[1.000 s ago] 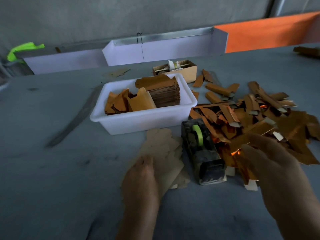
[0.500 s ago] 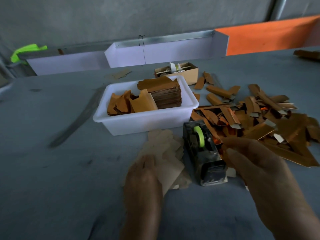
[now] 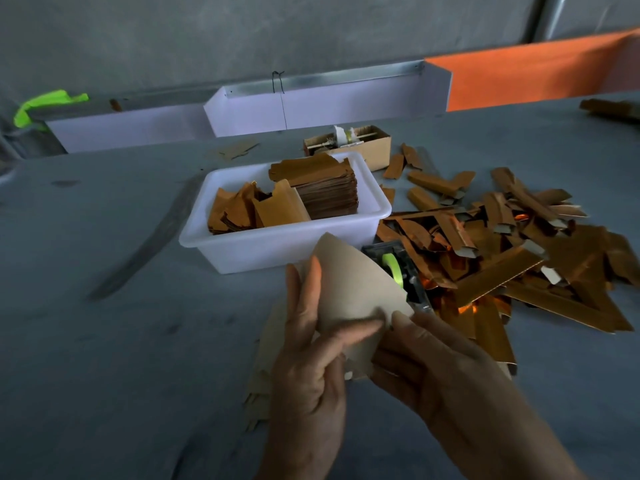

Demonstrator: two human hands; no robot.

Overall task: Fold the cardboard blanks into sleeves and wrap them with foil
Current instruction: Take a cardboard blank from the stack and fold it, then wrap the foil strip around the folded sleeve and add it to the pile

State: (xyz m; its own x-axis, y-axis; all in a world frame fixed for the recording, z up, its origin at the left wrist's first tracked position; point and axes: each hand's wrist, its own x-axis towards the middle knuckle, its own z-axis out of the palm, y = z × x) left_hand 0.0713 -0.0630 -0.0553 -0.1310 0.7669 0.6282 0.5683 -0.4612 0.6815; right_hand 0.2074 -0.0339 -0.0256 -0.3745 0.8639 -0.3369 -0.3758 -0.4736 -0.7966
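**One blank lifted from the stack, both hands now on it**

A second before, the left hand lay flat on the loose stack of pale flat cardboard blanks [image 3: 263, 368] on the grey table [image 3: 104, 358], and the right hand was over at the pile of finished copper-coloured foil-wrapped sleeves [image 3: 519, 271]. Now a single pale beige cardboard blank [image 3: 353, 289] was up in the air, in front of the black tape dispenser with the green roll [image 3: 398, 271].

The left hand [image 3: 308, 372] gripped the blank, fingers along its left edge and the thumb across its lower face. The right hand [image 3: 440, 362] had come over from the pile and pinched the lower right edge.

The blank was curved but not yet creased, so I judged the folding had only begun. The foil sheets waited in the white plastic tub [image 3: 242, 244] behind it.
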